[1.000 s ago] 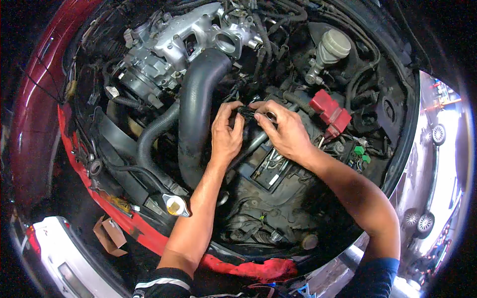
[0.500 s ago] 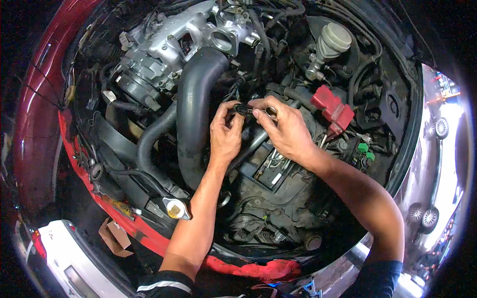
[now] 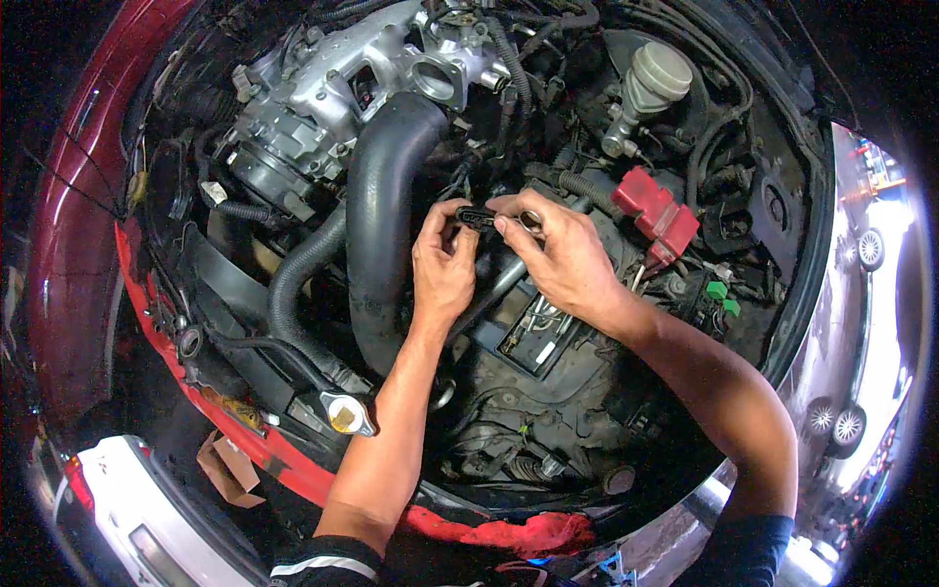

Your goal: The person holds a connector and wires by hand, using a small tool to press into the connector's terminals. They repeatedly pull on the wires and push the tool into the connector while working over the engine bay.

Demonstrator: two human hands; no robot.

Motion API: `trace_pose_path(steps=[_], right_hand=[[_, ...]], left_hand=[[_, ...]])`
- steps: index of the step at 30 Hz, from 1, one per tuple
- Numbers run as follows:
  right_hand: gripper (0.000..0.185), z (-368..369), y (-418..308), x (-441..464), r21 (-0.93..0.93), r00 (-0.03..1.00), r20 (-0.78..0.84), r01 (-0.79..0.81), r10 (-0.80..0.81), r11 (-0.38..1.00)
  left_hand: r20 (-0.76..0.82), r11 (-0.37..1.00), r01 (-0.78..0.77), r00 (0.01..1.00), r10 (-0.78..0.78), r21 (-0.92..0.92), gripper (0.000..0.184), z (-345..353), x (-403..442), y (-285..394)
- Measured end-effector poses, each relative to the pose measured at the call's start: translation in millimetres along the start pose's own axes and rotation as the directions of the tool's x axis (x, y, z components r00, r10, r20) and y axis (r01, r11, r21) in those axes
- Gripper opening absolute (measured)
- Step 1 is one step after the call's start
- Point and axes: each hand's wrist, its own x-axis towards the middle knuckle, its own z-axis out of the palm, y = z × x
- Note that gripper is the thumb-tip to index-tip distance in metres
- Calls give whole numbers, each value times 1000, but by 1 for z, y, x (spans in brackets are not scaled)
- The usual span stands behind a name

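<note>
Over the open engine bay, my left hand (image 3: 447, 256) pinches a small black part that looks like an electrical connector (image 3: 477, 217) between thumb and fingers. My right hand (image 3: 556, 245) meets it from the other side, its thumb and forefinger closed on the connector's right end. A round metal edge (image 3: 531, 221) shows by the right hand's curled fingers; what it belongs to is hidden. Just left of my hands runs a thick black intake hose (image 3: 380, 235). Below the right hand lies a black tray (image 3: 533, 338) with several small metal pieces in it.
A silver intake manifold with an open throttle bore (image 3: 438, 80) stands at the upper left. To the right are a red cover (image 3: 657, 217) and a whitish fluid reservoir (image 3: 660, 73). A radiator cap (image 3: 344, 415) sits beside my left forearm, and a red cloth (image 3: 509, 531) lies on the front edge.
Almost nothing differs. Both hands stay on the connector, which appears turned very slightly, and the view has shifted a touch.
</note>
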Motion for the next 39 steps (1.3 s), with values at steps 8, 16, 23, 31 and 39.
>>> trace_pose_path(steps=[8, 16, 23, 31, 39], right_hand=[[20, 2, 0, 0, 23, 999, -33, 28, -28, 999], [18, 9, 5, -2, -77, 974, -98, 195, -202, 978], [24, 8, 3, -8, -340, 939, 32, 332, -342, 880], [30, 9, 4, -10, -396, 943, 59, 324, -329, 859], [31, 11, 8, -11, -365, 955, 29, 285, -295, 886]], left_hand=[[4, 999, 1, 1000, -1, 49, 18, -1, 0, 1], [-6, 1000, -1, 1000, 1, 15, 21, 0, -1, 4], [-15, 1000, 6, 1000, -6, 31, 22, 3, -2, 7], [-18, 998, 33, 999, -32, 53, 20, 4, -3, 10], [-10, 997, 18, 1000, -17, 76, 19, 3, -1, 8]])
